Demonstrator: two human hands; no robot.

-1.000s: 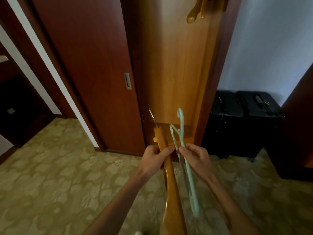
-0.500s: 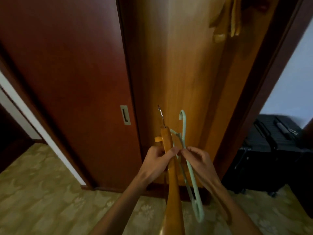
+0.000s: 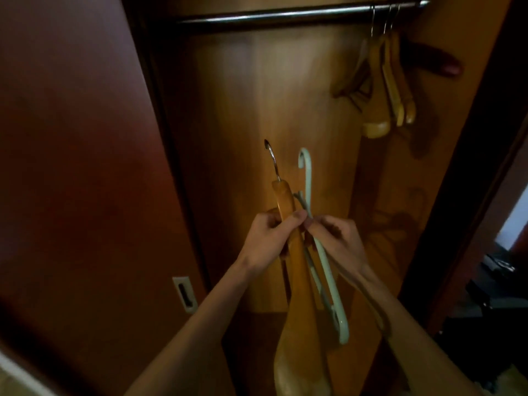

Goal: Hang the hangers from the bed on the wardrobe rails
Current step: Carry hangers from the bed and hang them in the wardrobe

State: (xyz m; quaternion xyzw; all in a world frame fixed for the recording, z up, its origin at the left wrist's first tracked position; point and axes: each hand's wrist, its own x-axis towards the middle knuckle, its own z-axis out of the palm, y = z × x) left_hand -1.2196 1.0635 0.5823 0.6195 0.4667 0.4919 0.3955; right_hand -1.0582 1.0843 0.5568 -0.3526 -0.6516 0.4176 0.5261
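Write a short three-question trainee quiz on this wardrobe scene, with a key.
1. True or false: the left hand grips the wooden hanger.
2. What does the right hand pinch? A) the pale green plastic hanger B) the door pull C) a sock
3. Fill in: the wooden hangers already hung sit toward the ___ end of the rail.

Key: 1 true; 2 A; 3 right.
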